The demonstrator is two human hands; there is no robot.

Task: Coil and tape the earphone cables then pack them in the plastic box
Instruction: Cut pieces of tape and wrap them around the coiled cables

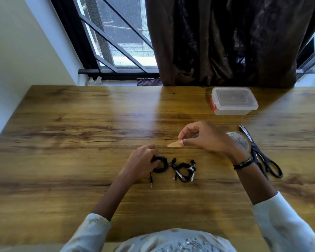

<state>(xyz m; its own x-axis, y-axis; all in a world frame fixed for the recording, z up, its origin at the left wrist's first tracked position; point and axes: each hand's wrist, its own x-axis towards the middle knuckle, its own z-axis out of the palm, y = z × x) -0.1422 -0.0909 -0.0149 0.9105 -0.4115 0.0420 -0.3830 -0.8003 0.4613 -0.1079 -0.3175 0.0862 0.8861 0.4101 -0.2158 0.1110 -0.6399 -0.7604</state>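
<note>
Two black coiled earphone cables lie on the wooden table (80, 142). My left hand (142, 160) grips the left coil (161, 165), whose jack plug trails toward me. The second coil (185, 171) lies just to its right, untouched. My right hand (204, 137) pinches a short strip of brown tape (175, 144) between thumb and fingers, held a little above and behind the coils. The clear plastic box (234, 100), lid on, with an orange latch, stands at the back right.
A tape roll (240, 140) sits behind my right wrist, and black scissors (262, 155) lie just to its right. A dark curtain (225, 42) and a barred window hang behind the table's far edge.
</note>
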